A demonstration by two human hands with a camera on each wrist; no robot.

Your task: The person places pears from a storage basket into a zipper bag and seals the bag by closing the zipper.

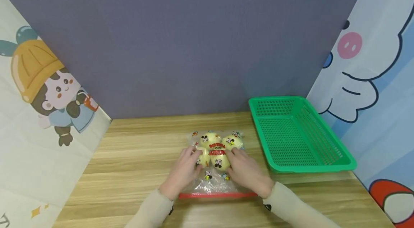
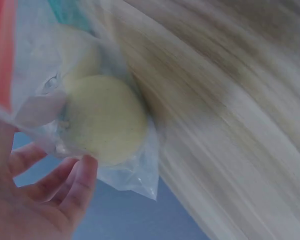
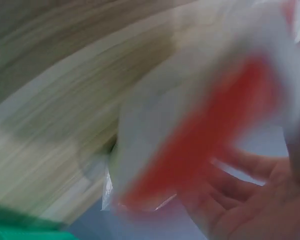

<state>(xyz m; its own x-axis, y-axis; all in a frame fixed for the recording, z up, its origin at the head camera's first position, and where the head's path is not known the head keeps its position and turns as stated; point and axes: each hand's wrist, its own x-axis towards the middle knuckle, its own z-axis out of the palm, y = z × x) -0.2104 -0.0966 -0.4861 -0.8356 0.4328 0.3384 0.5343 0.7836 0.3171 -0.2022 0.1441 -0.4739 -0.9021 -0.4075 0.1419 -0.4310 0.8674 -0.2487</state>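
Note:
A clear zip bag (image 1: pixel 211 185) printed with small cartoon figures and red lettering lies on the table, its red zip strip (image 1: pixel 216 195) toward me. Inside are several pale yellow round things (image 1: pixel 218 163), bunched at the far end. My left hand (image 1: pixel 183 169) grips the bag's left side around one of them. On the right side, my right hand (image 1: pixel 245 169) holds the bag by another. The left wrist view shows curled fingers (image 2: pixel 80 187) at the plastic beside a smooth yellow round thing (image 2: pixel 107 120). In the right wrist view the red strip (image 3: pixel 205 135) is blurred and covers part of the hand.
A green plastic basket (image 1: pixel 263 141) with slotted sides stands to the right of the bag, near my right forearm. The wood-grain table (image 1: pixel 136 156) meets a grey-blue panel (image 1: pixel 194 59) at the back. Cartoon-printed sheets flank it on both sides.

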